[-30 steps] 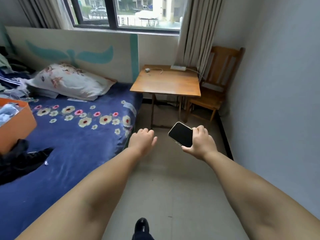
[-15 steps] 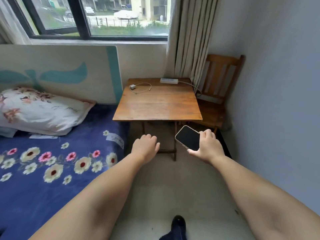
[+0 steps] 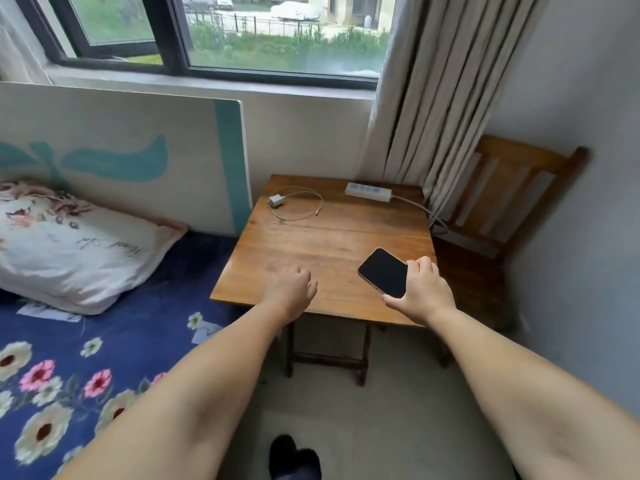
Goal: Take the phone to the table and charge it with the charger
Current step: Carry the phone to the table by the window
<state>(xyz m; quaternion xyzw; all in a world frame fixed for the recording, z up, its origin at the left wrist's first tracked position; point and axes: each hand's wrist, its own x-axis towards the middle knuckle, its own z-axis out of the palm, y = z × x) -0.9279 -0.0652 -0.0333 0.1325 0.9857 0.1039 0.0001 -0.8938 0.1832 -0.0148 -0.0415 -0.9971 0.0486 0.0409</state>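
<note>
My right hand [image 3: 420, 292] grips a phone [image 3: 383, 270] with a dark screen, held face up over the near right part of the wooden table [image 3: 325, 237]. My left hand [image 3: 290, 288] hovers over the table's near edge, fingers loosely curled, holding nothing. A small white charger [image 3: 276, 201] lies at the table's far left with its thin cable [image 3: 311, 211] looped beside it. A white power strip [image 3: 368, 191] rests at the far edge, its cord running off to the right.
A bed with a blue floral sheet [image 3: 69, 358] and a pillow [image 3: 76, 251] lies left of the table. A wooden chair [image 3: 512, 202] stands in the right corner against the wall, behind a curtain [image 3: 440, 109]. Bare floor lies below my arms.
I have walked up to the table. Both hands, earlier in front of it over the floor, are now above its top, the phone still in my right hand.
</note>
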